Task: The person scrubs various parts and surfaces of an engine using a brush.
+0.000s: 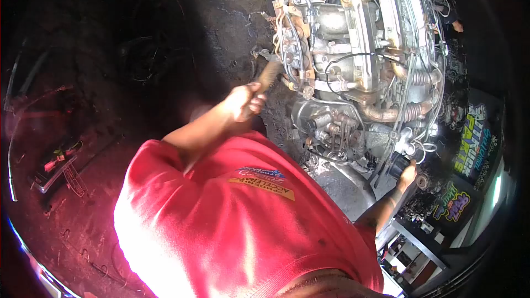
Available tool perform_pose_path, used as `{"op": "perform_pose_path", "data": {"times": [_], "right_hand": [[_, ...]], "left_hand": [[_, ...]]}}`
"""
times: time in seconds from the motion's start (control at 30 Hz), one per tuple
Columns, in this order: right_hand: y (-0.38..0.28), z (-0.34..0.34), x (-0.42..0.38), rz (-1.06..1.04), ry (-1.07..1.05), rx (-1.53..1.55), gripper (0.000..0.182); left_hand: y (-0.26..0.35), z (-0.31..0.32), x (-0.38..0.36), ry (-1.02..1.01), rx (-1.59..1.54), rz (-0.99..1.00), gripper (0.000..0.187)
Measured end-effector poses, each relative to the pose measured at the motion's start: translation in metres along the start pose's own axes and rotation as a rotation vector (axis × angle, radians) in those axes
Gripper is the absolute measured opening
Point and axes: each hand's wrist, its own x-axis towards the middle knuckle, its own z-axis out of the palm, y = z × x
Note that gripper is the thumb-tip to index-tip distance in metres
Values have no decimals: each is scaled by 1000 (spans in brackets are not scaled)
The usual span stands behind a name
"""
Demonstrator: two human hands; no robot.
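My left hand (243,102) is wrapped round the handle of a brown tool (269,75), blurred by motion. The far end of this tool is close to the side of a large, dirty metal engine (331,22) full of hoses, pipes and wires. Farther right, my right hand (408,175) has its fingers curled at the edge of a black cylindrical part (397,165), low on the engine's right side. Part of that hand's grip is hidden.
Dark, stained floor (232,27) lies left of the engine. A tray-like object (58,174) with small items is at the far left. Colourful signs (475,138) and a shelf-like unit (417,243) stand at the right. Another person's hand (457,26) shows at the upper right.
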Motion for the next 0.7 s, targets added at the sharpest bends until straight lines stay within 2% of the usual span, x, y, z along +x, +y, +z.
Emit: {"op": "perform_pose_path", "data": {"times": [0.03,0.1,0.17,0.2,0.23,0.3,0.33,0.37,0.4,0.43,0.47,0.5,0.53,0.57,0.63,0.67,0.7], "right_hand": [[-3,-1,-1,-6,-2,-2,51],[-12,-5,-11,-93,-32,46,50],[10,0,-12,-132,-22,64,50],[13,4,0,-165,10,95,51],[4,4,11,-189,18,95,51],[1,5,6,114,48,-18,47],[-3,6,4,117,41,-22,47],[-6,2,2,88,9,-62,47],[-6,-2,-1,60,-19,-100,47],[2,-5,1,-141,-78,-120,51],[8,-2,5,91,-38,-61,53],[-33,-4,-9,319,-2,4,54],[-38,-7,-10,324,-4,7,54],[-40,-8,-12,363,-42,74,56],[-42,-9,-11,395,-66,147,57],[-43,-10,-9,351,-30,53,57],[-41,-7,-11,314,-2,-42,57]], "left_hand": [[-10,15,10,40,-42,22,13],[2,41,45,230,122,89,11],[19,-13,116,201,113,224,10],[22,-10,111,219,130,299,8],[22,-9,99,264,249,261,8],[0,10,55,402,228,119,10],[-16,23,28,442,416,144,11],[-39,20,22,383,520,293,20],[-57,24,20,398,577,311,28],[-67,32,24,410,637,336,37],[-71,37,37,429,726,451,40],[-71,35,56,452,813,572,44],[-53,22,92,509,951,460,41],[-28,32,89,508,920,312,37],[-8,29,84,393,836,282,38],[-11,29,64,319,757,278,32],[-15,36,36,321,861,334,32]]}}
